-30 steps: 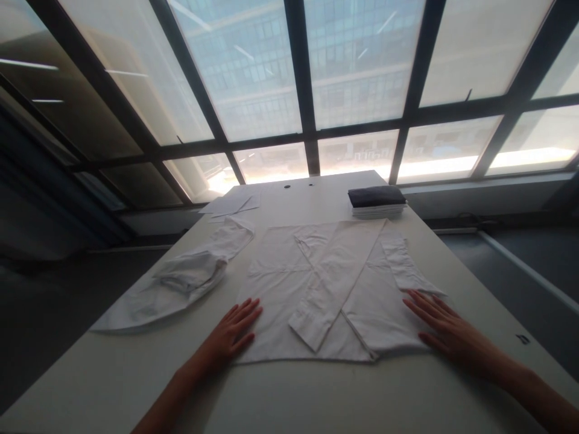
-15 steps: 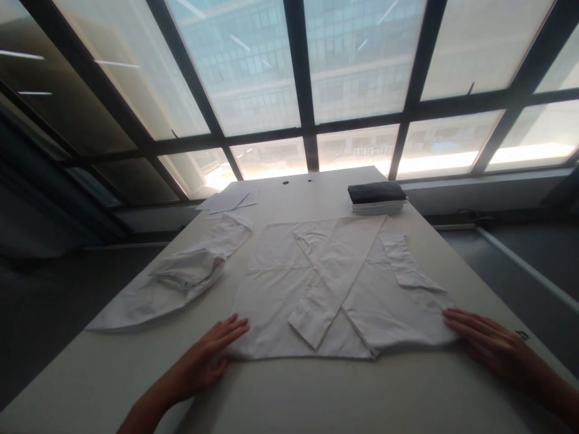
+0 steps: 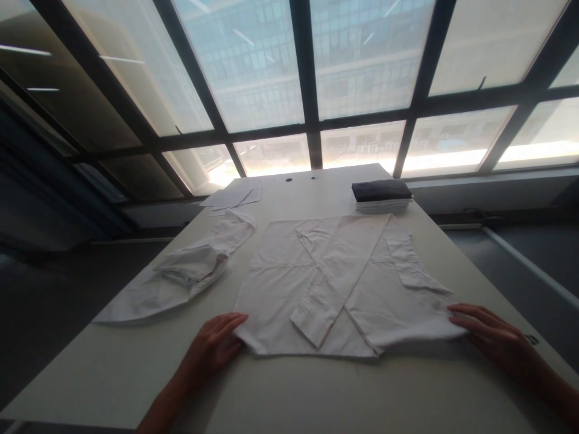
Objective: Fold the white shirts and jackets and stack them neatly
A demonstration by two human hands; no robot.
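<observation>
White garment (image 3: 275, 313) spread flat, sleeve (image 3: 337, 283) folded across front; left hand (image 3: 215, 343), right hand (image 3: 497, 340) pinching near corners; body looks not yet folded.

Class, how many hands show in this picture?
2: the left hand at the near left corner of the spread white garment, and the right hand at its near right corner.
</observation>
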